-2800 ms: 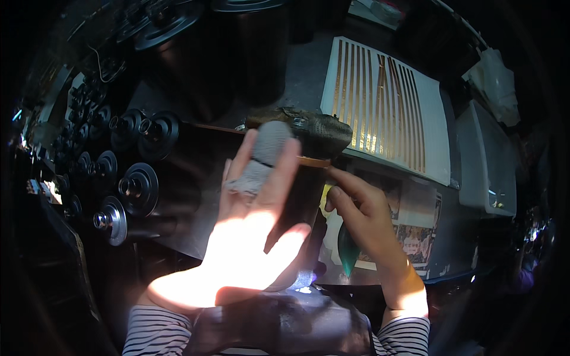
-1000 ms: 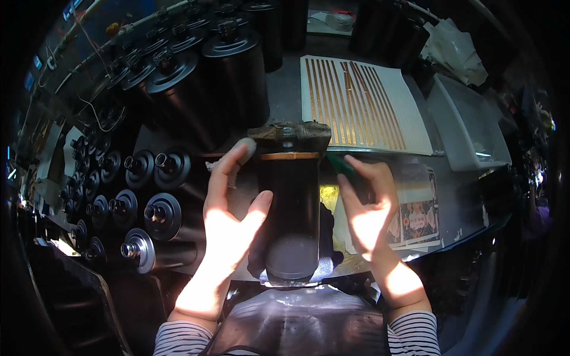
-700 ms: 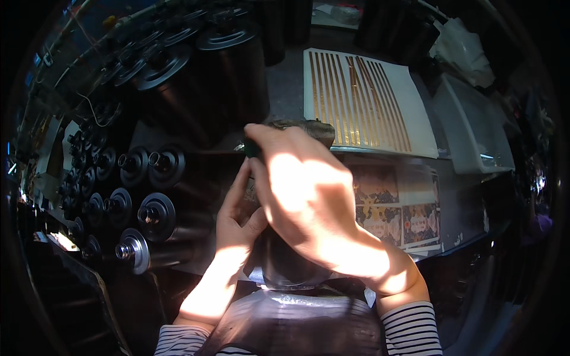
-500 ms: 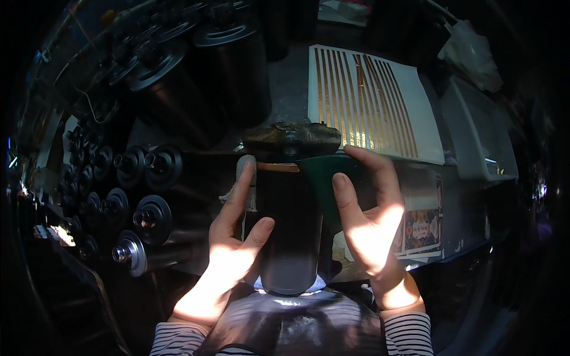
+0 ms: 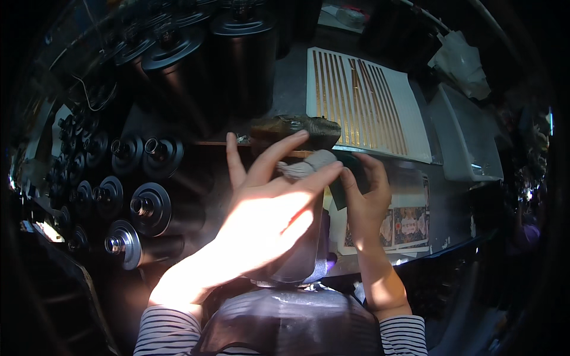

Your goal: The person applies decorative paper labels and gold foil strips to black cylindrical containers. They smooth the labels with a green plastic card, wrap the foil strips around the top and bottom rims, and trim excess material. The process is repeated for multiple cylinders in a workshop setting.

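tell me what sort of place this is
Likely a workshop or small factory: many similar black necked canisters stand or lie grouped together, near a white sheet bearing copper-coloured strips and printed patterned sheets.

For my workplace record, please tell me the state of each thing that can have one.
Grey cloth wrap, around one finger of the spread left hand
Thin dark-green flat piece, pinched in the right hand
Smooth black cylinder, on its side, partly hidden
White sheet with copper-coloured strips, lying flat
Translucent plastic bin, open
Ring-ended black cylinders, on their sides
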`<state>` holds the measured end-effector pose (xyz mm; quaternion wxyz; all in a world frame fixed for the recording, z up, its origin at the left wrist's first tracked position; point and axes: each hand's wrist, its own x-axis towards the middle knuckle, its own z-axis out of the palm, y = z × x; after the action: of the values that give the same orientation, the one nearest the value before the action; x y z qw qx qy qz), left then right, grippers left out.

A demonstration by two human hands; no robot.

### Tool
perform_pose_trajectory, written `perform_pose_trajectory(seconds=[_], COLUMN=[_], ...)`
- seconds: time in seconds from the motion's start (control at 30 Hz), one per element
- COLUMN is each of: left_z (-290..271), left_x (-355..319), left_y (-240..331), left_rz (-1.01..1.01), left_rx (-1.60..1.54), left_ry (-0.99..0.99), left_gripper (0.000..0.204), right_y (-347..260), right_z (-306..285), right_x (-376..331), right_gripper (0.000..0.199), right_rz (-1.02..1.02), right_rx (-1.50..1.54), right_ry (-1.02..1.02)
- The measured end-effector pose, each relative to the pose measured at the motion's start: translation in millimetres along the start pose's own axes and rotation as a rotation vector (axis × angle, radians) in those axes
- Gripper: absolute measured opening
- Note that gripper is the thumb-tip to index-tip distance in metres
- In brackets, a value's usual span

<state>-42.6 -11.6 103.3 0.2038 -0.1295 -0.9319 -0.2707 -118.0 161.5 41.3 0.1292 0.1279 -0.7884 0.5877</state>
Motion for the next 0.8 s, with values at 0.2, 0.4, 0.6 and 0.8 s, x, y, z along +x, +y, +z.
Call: perform_pose_trajectory(seconds=[0.2, 0.4, 0.6, 0.8], left_z=[23, 33, 13, 17], left_x=[-40, -35, 0, 32], left_y=[-27, -12, 12, 42], left_rz=[-0.760, -0.598, -0.121, 0.001], left_rx=[-1.353, -1.155, 0.155, 0.194], left_ry=[0.105, 0.310, 0.075, -0.239], left_gripper=[0.062, 0.068, 0.057, 0.040], right_y=[-72, -65, 27, 59], right_z=[13, 17, -65, -138], right_x=[-4, -2, 5, 38], right_gripper=[0.038, 0.036, 0.024, 0.025], right_rz=[-0.786, -0.455, 0.315, 0.277], right_rx=[-0.227, 0.264, 0.612, -0.006], right_ry=[-0.218, -0.155, -0.197, -0.166])
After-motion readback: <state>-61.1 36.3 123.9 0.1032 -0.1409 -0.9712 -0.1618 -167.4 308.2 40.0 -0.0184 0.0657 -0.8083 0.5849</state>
